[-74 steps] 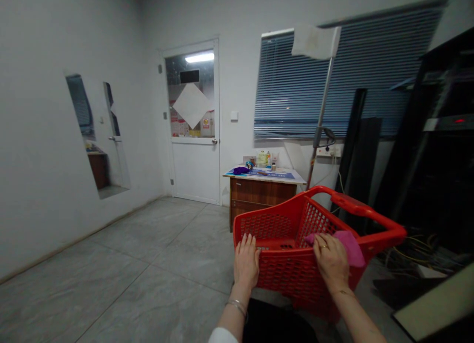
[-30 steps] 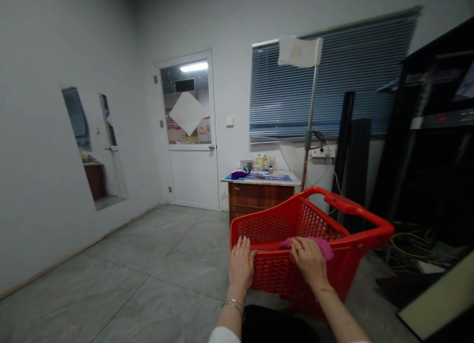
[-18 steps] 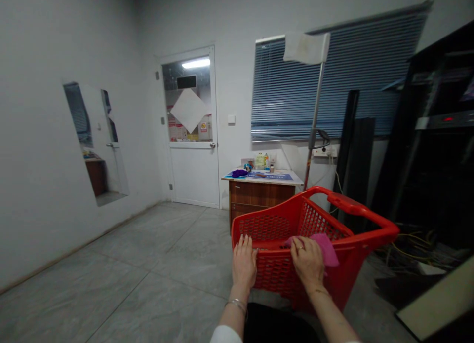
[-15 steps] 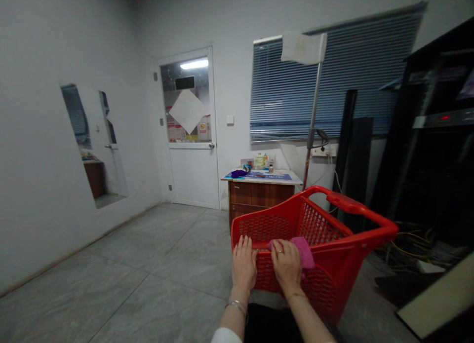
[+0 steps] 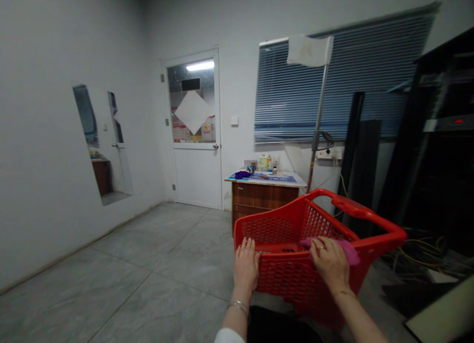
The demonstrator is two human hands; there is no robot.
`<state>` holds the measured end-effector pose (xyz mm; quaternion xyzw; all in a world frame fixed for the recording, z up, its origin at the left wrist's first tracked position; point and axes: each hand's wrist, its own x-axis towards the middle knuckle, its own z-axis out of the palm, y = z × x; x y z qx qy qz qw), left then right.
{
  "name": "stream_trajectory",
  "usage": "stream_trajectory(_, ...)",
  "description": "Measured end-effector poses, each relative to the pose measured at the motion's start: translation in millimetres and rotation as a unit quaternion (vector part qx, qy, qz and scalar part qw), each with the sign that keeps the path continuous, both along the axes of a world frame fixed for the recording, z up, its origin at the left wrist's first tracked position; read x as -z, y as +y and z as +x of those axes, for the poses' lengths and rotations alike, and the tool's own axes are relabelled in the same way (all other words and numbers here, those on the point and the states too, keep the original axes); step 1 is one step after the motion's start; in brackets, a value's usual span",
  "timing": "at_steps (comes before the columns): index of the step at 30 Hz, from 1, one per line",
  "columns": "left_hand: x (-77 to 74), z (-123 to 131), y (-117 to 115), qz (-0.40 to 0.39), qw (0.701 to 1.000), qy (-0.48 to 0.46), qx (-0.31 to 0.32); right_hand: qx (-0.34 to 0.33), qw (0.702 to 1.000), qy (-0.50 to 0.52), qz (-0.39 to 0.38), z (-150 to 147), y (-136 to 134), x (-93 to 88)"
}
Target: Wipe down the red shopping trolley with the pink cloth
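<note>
A red plastic shopping cart [image 5: 292, 279] with perforated walls stands right in front of me, its handle toward the right. My left hand [image 5: 246, 266] grips its near left corner, fingers laid over the rim and thumb on the near side. A pink cloth [image 5: 350, 251] is bunched under my right hand [image 5: 329, 264], whose fingers are closed over it on the near rim. The cloth drapes against the cart's side, and part of it is hidden by the hand. Inside, the visible part of the cart shows red plastic floor and walls.
Behind the cart, a wooden cabinet [image 5: 259, 194] carries a purple cloth [image 5: 242, 175] and small bottles. A pole with a white flag [image 5: 310, 52] leans near the blinds. Cables [image 5: 418, 254] and a dark rack [image 5: 444, 185] are at right; a white door [image 5: 198, 175] is at the back.
My right hand has slid to the right along the cart's near rim with the pink cloth. My left hand keeps its place on the corner. The view has shifted slightly.
</note>
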<state>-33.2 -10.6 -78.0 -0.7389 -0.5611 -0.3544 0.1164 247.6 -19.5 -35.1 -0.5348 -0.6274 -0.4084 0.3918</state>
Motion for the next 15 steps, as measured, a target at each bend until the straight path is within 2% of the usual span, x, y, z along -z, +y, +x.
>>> stream_trajectory(2, 0.7, 1.2, -0.8, 0.001, 1.0, -0.004, 0.001, 0.014, 1.0, 0.0, 0.011, 7.1, -0.5, -1.4)
stream_trajectory(4, 1.5, 2.4, -1.7, 0.003, 1.0, -0.009, 0.0, 0.029, 0.999, 0.019, 0.023, -3.0, -1.0, 1.4)
stream_trajectory(6, 2.3, 3.6, -2.2, 0.006, 1.0, -0.012, 0.0, 0.032, 0.998, 0.043, 0.026, -27.6, -1.3, 7.9)
stream_trajectory(12, 3.3, 2.5, -0.7, 0.009, 1.0, -0.008, 0.007, -0.029, 0.998, 0.062, 0.011, -122.9, 1.1, 33.2)
stream_trajectory(15, 2.1, -1.3, 0.5, 0.007, 1.0, -0.007, 0.014, -0.039, 0.997, 0.066, 0.006, -138.8, 2.3, 36.2)
